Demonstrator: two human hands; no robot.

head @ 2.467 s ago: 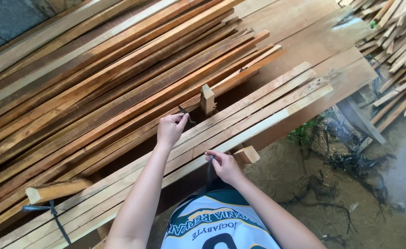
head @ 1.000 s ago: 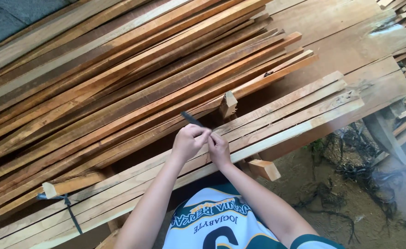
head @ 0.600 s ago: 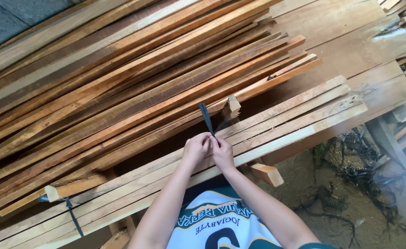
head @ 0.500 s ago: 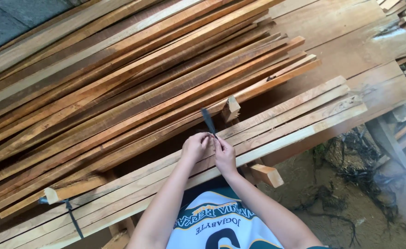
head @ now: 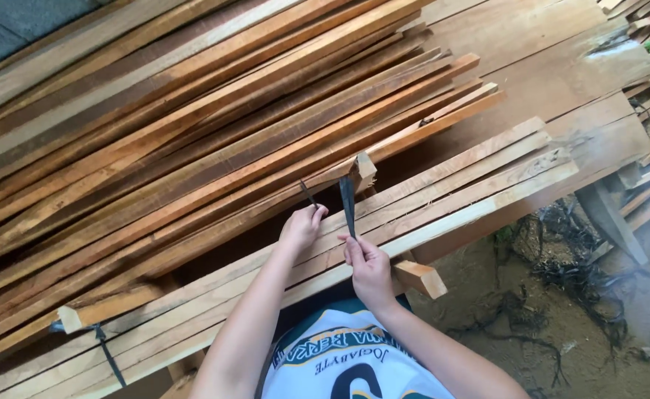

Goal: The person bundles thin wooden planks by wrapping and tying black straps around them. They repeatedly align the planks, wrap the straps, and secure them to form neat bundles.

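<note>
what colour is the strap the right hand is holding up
Dark grey to black, a thin flat strap pinched in the right hand; it shows in the head view.

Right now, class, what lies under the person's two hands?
Under the left hand and right hand lie pale wooden slats, side by side. Each hand holds a dark strap end. What supports the slats is covered.

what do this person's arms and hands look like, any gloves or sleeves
Both arms are bare from the hands back to the bottom edge of the picture: no sleeves, no gloves. The left hand and right hand show no rings, watch or bands that can be made out. Between the arms sits a white jersey with dark green trim, yellow piping and large dark printed lettering.
</note>
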